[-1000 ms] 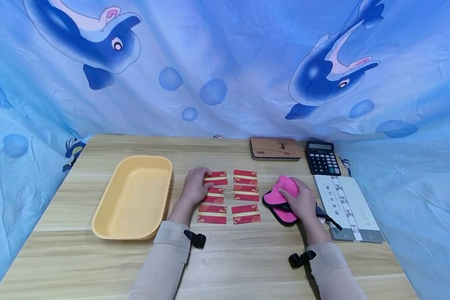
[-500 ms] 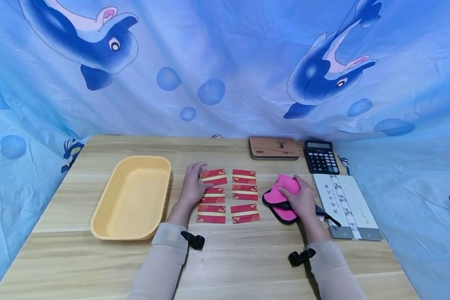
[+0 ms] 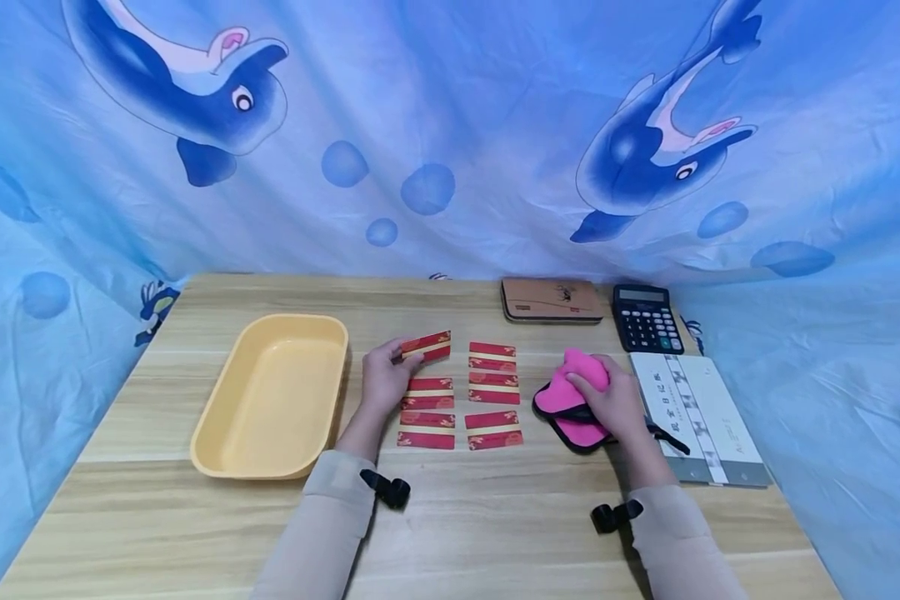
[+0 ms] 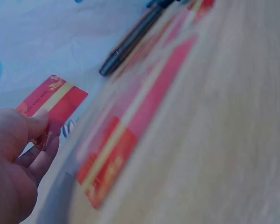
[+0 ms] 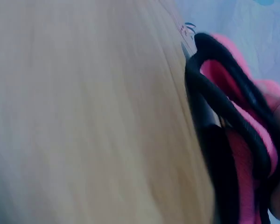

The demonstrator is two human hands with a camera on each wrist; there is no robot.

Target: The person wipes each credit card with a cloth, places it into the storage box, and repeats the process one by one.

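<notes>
My left hand (image 3: 385,379) pinches a red bank card (image 3: 426,343) with a gold stripe between thumb and fingers. In the left wrist view this card (image 4: 67,102) is tilted up off the table. Several similar cards lie flat in two columns, among them one just below the hand (image 3: 427,392) and one at the top right (image 3: 492,356). My right hand (image 3: 617,400) grips a pink cloth pouch (image 3: 587,371) with black edging. Seen from the right wrist, the folds of the pouch (image 5: 242,112) gape; the fingers are mostly out of frame.
A yellow plastic tray (image 3: 270,400) stands left of the cards. At the back are a brown wallet (image 3: 551,300) and a black calculator (image 3: 647,318). A white and grey notebook (image 3: 697,417) lies right of the pouch. A blue dolphin curtain (image 3: 480,150) hangs behind the table.
My left hand has taken the top left card and lifted it from the table. My right hand stays on the pouch, having shifted slightly right.
</notes>
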